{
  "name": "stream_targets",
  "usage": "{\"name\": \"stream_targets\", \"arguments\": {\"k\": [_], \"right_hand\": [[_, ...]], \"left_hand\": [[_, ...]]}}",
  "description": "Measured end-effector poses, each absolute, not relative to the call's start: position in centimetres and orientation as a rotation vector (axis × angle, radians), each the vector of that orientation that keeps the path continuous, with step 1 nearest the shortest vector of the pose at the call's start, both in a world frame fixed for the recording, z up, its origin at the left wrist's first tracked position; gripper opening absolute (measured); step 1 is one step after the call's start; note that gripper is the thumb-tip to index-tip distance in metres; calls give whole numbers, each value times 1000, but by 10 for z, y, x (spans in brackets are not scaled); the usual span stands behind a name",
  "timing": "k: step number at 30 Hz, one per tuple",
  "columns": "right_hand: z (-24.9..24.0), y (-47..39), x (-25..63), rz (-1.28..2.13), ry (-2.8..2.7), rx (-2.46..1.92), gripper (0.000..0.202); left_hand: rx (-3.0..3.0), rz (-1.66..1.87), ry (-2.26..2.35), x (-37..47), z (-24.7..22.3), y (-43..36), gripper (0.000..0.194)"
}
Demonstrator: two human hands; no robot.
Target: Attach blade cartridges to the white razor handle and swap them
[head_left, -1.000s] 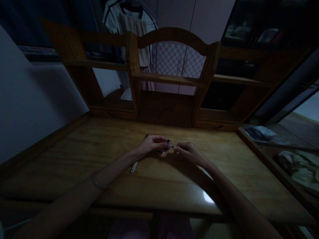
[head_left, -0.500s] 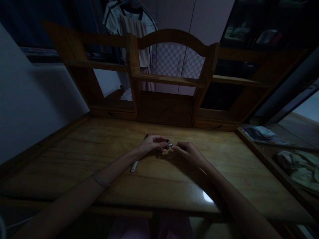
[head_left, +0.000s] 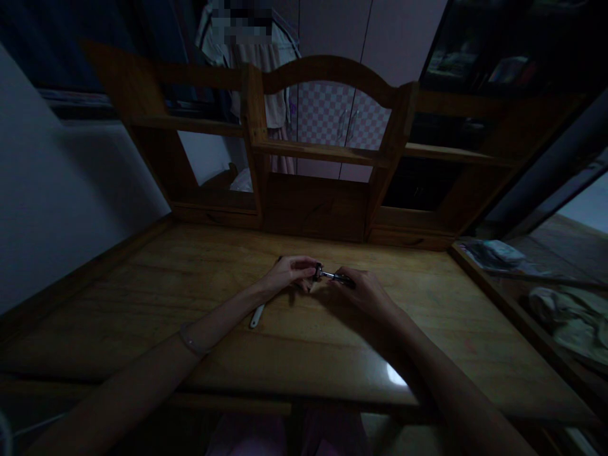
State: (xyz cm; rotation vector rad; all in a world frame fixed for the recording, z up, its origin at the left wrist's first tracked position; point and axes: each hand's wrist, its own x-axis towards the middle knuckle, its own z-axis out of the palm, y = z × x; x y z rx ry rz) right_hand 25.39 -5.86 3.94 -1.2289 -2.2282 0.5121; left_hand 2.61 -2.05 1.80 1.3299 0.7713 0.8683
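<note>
Near the middle of the wooden desk (head_left: 304, 354), my left hand (head_left: 291, 272) pinches a small dark part (head_left: 318, 272) between thumb and fingers. My right hand (head_left: 363, 288) is closed on a slim tool (head_left: 342, 278) with a dark handle and a shiny metal shaft. The shaft points left and its end meets the small dark part; the exact contact is too small to make out. Under my left wrist lies a long thin object with a white handle (head_left: 257, 316), its middle hidden by the hand.
A wooden shelf unit (head_left: 313, 152) stands along the desk's back edge. At the right, a lower shelf holds crumpled cloth (head_left: 570, 323) and a plastic-wrapped bundle (head_left: 503, 252). A white wall (head_left: 71, 190) borders the left side.
My right hand has shifted slightly right and turned, so the tool's dark handle and more of its shaft now show. The small part in my left hand has tilted.
</note>
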Motion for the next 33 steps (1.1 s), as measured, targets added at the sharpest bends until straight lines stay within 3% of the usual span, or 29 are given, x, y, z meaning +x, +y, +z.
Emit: {"name": "stream_targets", "arguments": {"k": [8,25,30,33], "right_hand": [[33,-55,252,493,-2170,-1185,26],[18,-51,247,398,-2260,-1190,23],[19,-43,254,408,-2086,-1184,24],[20,-39,259,403,-1991,-1198,25]], "left_hand": [[1105,972,744,28,19,-18,39],[1235,1033,845,28,6,-12,38],[1677,1622,1095,32,58,-34,26],[1885,1628,855,48,111,-95,27]]}}
